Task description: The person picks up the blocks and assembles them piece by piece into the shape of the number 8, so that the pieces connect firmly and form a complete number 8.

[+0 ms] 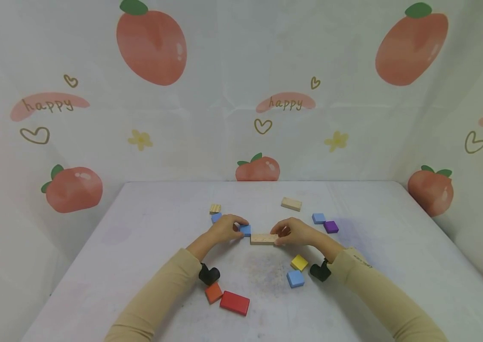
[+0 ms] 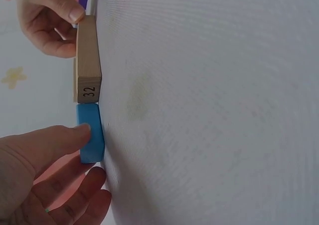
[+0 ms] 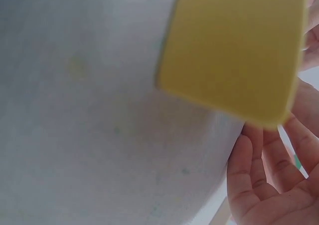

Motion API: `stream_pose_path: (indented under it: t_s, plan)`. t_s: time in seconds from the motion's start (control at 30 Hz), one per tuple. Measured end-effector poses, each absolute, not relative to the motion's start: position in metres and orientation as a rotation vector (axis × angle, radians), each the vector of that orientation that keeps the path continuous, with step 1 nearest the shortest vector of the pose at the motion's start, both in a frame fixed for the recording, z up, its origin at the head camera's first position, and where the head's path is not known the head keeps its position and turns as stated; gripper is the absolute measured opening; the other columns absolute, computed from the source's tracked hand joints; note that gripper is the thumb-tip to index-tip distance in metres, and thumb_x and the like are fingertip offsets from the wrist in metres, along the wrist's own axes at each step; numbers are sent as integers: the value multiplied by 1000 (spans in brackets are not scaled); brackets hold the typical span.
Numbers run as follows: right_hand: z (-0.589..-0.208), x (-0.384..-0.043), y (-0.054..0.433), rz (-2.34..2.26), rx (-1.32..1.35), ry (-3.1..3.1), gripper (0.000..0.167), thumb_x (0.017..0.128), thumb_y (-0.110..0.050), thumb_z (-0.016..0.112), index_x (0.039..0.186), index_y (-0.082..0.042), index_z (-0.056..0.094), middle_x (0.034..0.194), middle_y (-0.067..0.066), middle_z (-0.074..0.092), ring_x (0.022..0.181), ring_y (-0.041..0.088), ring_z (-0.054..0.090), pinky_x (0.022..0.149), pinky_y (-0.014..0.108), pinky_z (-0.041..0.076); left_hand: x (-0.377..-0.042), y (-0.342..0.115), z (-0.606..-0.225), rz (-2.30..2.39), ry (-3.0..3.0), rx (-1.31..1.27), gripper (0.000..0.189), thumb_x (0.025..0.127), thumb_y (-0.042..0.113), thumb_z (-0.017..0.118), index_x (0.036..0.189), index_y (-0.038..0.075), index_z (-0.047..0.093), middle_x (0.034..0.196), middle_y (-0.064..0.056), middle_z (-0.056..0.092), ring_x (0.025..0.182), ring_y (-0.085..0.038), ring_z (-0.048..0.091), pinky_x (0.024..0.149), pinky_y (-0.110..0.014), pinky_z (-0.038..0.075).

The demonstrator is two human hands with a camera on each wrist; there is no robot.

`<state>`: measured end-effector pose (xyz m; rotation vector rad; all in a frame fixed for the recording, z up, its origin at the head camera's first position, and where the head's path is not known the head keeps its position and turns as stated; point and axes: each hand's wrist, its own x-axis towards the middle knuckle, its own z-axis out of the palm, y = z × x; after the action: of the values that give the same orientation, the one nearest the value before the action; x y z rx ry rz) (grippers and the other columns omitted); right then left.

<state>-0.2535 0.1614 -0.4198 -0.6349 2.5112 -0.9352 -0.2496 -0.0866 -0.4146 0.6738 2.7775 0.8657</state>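
The left hand (image 1: 224,229) pinches a bright blue rectangular block (image 1: 245,230) between thumb and fingers, near the middle of the white table (image 1: 147,266). Just right of it lies a longer pale wooden block (image 1: 263,239), end to end with it, the number 32 printed in black at the end by the blue one. The right hand (image 1: 294,232) grips its other end.

Nearer the person, a yellow block (image 1: 299,262) lies beside a light-blue block (image 1: 295,279); in the right wrist view the yellow one covers part of the hand. An orange block (image 1: 213,293) nearly touches a red block (image 1: 235,303). Farther back are a striped block (image 1: 215,208), a plain wooden block (image 1: 291,204) and a purple block (image 1: 331,226).
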Motion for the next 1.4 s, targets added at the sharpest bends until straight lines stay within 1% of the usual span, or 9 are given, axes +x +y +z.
stream_pose_path:
  t_s: [0.4,0.8,0.9,1.07,1.2,1.4]
  plan:
    - [-421,-254,162,-937,-646,2509,25,82,-17,71,105,-7,67,98,6,66,87,14,57,80,30,52,-251,-86,-415,873,2770,664,32,81,8,69,113,6,67,111,-12,67,87,-18,62,77,-29,51]
    - [-419,-252,162,-947,-647,2507,25,83,-17,70,105,-7,67,101,6,66,90,15,58,83,33,52,-252,-89,-418,916,2750,669,38,79,8,71,117,5,63,115,-15,65,94,-23,64,81,-33,52]
    - [-419,-251,162,-941,-667,2509,25,83,-17,70,105,-7,67,99,6,66,89,15,58,82,32,52,-252,-93,-416,959,2721,670,40,80,8,71,118,3,62,116,-17,63,97,-26,64,83,-34,52]
    - [-420,-251,162,-937,-651,2508,25,83,-18,70,106,-7,67,99,6,66,90,15,58,83,32,52,-249,-103,-411,1028,2685,677,40,81,10,69,119,1,60,117,-20,62,98,-28,63,83,-36,52]
    - [-420,-252,163,-935,-649,2512,25,83,-18,70,106,-7,67,101,6,66,90,15,58,83,32,52,-245,-111,-410,1035,2701,678,38,82,12,68,118,2,61,116,-19,63,97,-28,62,81,-36,52]
    - [-420,-252,163,-942,-644,2516,25,83,-17,70,106,-7,67,101,7,66,90,15,57,83,33,52,-237,-125,-409,1032,2709,732,35,83,14,67,116,1,62,113,-18,65,95,-27,64,84,-37,52]
